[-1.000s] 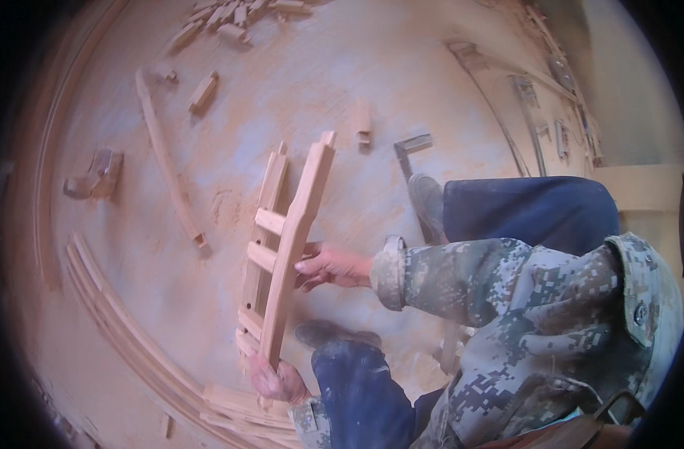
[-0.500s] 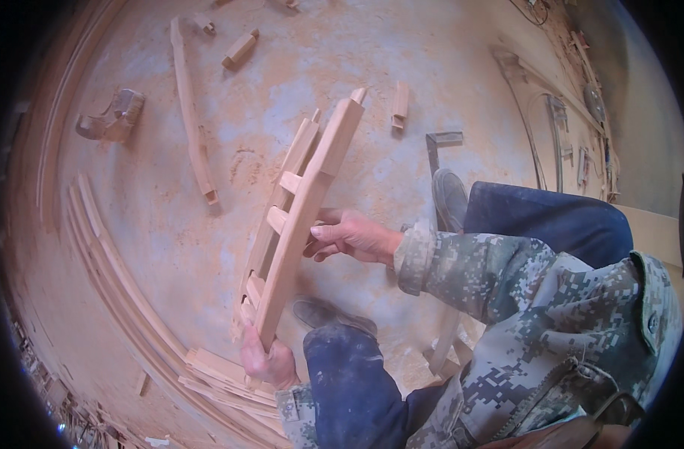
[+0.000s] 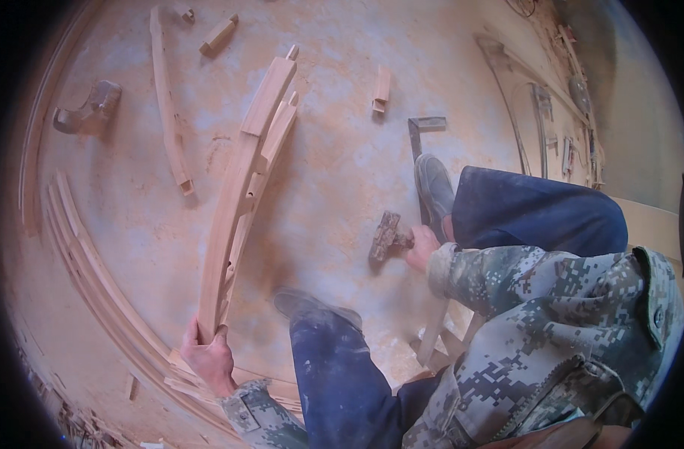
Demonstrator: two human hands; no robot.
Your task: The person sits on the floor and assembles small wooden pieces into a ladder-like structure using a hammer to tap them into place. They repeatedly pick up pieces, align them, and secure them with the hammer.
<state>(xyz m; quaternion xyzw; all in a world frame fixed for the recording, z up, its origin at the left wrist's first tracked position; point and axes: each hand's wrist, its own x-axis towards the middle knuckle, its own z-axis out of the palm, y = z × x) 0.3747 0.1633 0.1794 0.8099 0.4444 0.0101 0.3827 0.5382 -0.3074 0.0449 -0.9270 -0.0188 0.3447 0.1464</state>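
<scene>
Leaning left of centre, a pale, two-railed wooden assembly [image 3: 241, 179] has its lower end clasped in the left hand [image 3: 209, 359]. A loose wooden bar [image 3: 168, 105] lies at upper left. Right of centre, the right hand [image 3: 424, 248] is wrapped around a rough-headed hammer [image 3: 388, 236]. A short wooden block [image 3: 381, 86] lies above it, at upper centre.
</scene>
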